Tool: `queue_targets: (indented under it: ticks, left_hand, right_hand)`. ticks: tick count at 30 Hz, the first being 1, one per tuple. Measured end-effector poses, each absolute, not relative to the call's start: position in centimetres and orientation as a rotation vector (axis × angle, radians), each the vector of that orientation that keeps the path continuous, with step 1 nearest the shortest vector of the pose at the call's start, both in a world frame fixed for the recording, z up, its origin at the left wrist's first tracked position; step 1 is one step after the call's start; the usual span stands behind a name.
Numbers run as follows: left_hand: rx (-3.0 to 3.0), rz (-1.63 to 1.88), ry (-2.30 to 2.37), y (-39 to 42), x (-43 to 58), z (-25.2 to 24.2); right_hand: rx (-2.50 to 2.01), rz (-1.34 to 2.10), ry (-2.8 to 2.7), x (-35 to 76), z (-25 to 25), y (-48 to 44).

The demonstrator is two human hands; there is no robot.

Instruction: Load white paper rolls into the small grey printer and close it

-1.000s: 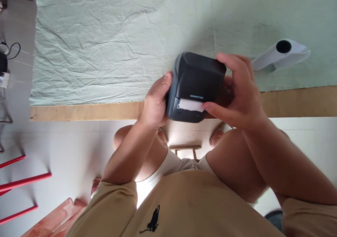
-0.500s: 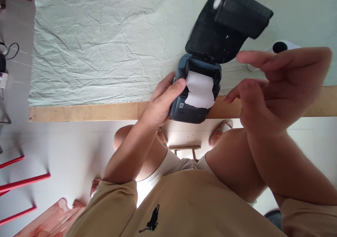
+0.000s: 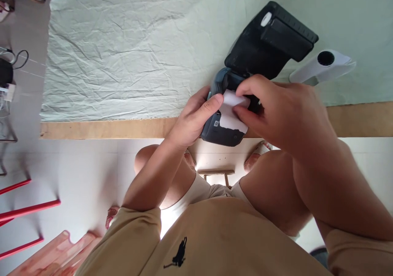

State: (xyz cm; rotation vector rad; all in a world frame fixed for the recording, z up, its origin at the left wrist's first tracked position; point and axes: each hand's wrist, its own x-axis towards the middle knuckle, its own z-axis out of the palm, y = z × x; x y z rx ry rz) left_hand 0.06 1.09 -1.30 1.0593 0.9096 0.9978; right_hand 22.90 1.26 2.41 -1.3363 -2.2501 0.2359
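My left hand point(image 3: 196, 114) is closed around the left side of a small dark portable receipt printer point(image 3: 225, 137), its thumb lying at the edge of the white paper roll point(image 3: 231, 118). The printer's black lid point(image 3: 267, 43) is swung up, away from me. Inside the body sits the roll, its torn paper end hanging over the front. From the right, my right hand point(image 3: 276, 108) reaches in, thumb and forefinger closed on the roll. Its other fingers are curled and partly hidden.
A second white paper roll point(image 3: 322, 67) with a dark core lies on the cloth point(image 3: 123, 55) to the right. The table's wooden edge point(image 3: 123, 129) runs in front of me. Red bars point(image 3: 30, 211) and a reddish wooden piece point(image 3: 58, 251) are on the floor at left.
My right hand has moved left and closed on the paper roll in the printer. The lid's top has come slightly lower in view. My left hand keeps its hold.
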Motion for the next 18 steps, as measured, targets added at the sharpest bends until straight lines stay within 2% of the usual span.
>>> queue_targets:
  ticks: [6,10,13,15,18]
  left_hand:
    - [0.997,0.978,0.889,1.2,0.0,-0.7]
    - [0.978,0.974,0.913,1.2,0.2,-0.8]
    - [0.964,0.962,0.924,1.2,0.3,-0.8]
    - [0.961,0.962,0.933,1.2,0.3,-0.8]
    - [0.971,0.972,0.93,1.2,0.4,-0.7]
  right_hand:
    - [-1.186,0.453,-2.105,23.4,3.3,0.6]
    - [-1.25,0.732,-1.527,24.1,3.3,0.9]
    - [-1.254,0.951,-1.162,25.6,1.2,2.5]
    - [-1.235,1.026,-1.181,26.9,-0.7,3.3]
    - [-1.217,0.93,-1.324,28.1,-2.6,3.3]
